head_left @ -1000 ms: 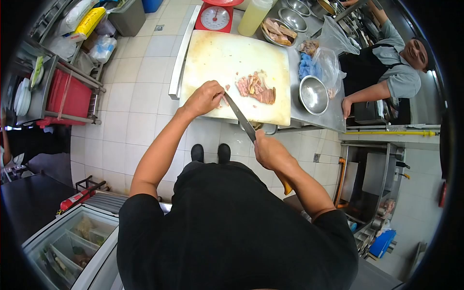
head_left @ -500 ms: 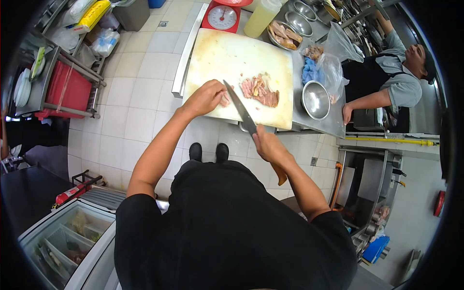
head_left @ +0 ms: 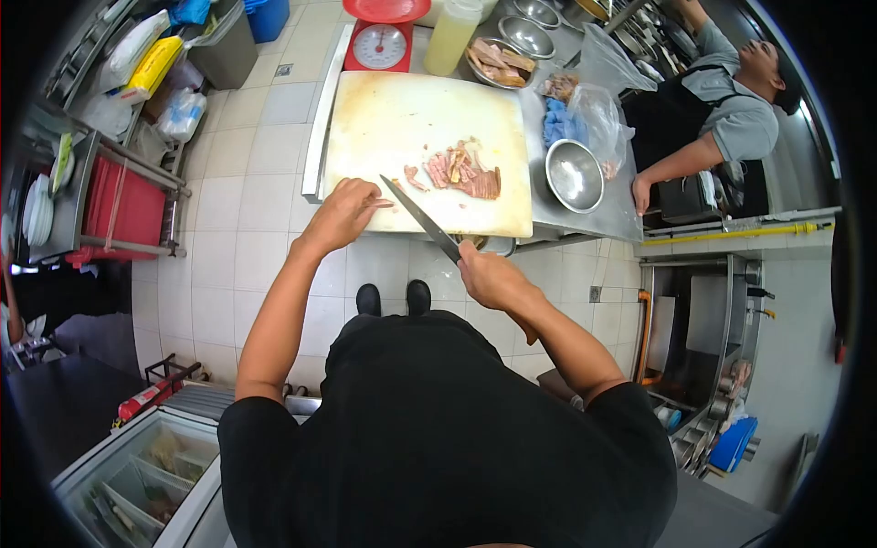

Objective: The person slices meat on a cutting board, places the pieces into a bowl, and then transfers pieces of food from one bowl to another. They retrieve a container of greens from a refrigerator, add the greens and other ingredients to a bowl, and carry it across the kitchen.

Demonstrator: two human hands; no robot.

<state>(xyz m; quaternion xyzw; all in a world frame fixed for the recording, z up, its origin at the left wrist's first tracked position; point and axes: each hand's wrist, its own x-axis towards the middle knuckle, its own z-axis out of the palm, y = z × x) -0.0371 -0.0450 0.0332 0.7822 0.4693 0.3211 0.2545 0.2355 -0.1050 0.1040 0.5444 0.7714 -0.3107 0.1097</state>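
Observation:
In my right hand (head_left: 493, 276) is a large knife (head_left: 422, 219), gripped by its handle. Its blade points up and left across the near edge of the white cutting board (head_left: 384, 119). My left hand (head_left: 347, 216) is closed at the board's near left corner, with a pale pink strip of meat (head_left: 381, 203) showing at its fingertips. Between the knife and the pile lie a few loose meat strips (head_left: 414, 177). The pile of sliced meat (head_left: 464, 172) rests on the right half of the board, apart from both hands.
Behind the board stand a red scale (head_left: 379, 46), a bottle of yellowish liquid (head_left: 452, 38) and a bowl of meat pieces (head_left: 501, 64). A steel bowl (head_left: 575, 177) and blue cloth (head_left: 562, 121) are at its right. Another person (head_left: 722, 119) leans on the counter's far right.
The view has shifted, so the board sits lower and further left. My left hand has drawn slightly away from the pile with the strip, uncovering the loose strips. The knife has moved left too.

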